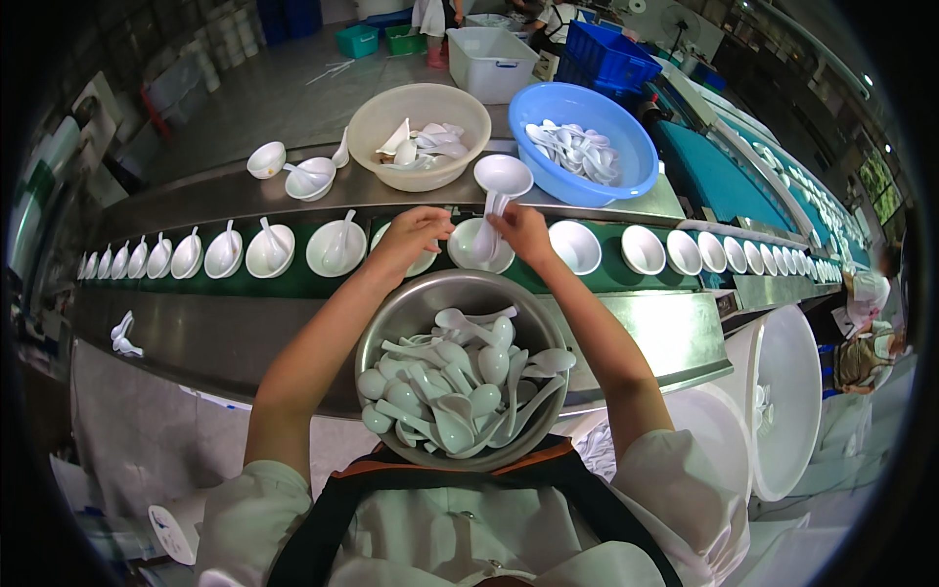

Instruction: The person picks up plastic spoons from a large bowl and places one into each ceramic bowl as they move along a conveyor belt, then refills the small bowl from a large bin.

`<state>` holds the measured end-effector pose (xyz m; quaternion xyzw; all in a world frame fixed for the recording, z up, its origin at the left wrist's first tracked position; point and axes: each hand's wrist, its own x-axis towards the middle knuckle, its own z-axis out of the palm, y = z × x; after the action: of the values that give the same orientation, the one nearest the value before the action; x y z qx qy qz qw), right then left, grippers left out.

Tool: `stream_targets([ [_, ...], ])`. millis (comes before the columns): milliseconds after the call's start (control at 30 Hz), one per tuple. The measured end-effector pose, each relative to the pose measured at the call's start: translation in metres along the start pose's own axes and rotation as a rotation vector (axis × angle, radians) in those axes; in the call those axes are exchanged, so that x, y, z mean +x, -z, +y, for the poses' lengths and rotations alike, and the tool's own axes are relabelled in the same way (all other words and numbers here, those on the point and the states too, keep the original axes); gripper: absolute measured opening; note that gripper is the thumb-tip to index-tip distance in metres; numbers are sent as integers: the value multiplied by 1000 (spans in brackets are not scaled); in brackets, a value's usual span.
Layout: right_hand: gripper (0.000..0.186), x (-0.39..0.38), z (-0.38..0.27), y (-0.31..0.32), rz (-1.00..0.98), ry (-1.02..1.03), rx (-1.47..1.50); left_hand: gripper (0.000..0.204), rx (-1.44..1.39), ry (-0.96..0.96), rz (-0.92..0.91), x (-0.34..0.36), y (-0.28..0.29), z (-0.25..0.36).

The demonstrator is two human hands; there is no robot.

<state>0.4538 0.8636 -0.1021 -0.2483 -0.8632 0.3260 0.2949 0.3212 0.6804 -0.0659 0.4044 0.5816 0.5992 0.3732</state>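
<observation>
My right hand (521, 233) pinches a white soup spoon (486, 240), held upright over a small white bowl (462, 256) on the green conveyor belt (608, 276). To the left of that bowl, my left hand (416, 235) hovers with fingers apart and nothing visible in them, partly covering another bowl. Close to my body, between my forearms, stands a steel basin (366, 338) heaped with white spoons (455, 377). Bowls left of my hands, such as one white bowl (320, 249), each hold a spoon; bowls on the right, like this white bowl (574, 248), have none.
Beyond the belt, a steel ledge carries a beige tub (367, 122) and a blue tub (641, 166), both with spoons inside. A white bowl (504, 171) sits between them. Two loose spoons (124, 335) lie on the near steel edge. A teal conveyor (699, 171) runs at right; people stand farther off.
</observation>
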Motion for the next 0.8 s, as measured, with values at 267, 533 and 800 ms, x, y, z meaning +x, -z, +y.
stream_targets([
  [267,24,0,1,17,242,74,-39,21,76,-33,10,-28,16,9],
  [533,28,-12,36,27,110,-83,-328,25,540,-167,-378,-62,-17,33],
  [800,30,-18,69,89,434,4,-270,34,897,-273,-727,-58,-59,9],
])
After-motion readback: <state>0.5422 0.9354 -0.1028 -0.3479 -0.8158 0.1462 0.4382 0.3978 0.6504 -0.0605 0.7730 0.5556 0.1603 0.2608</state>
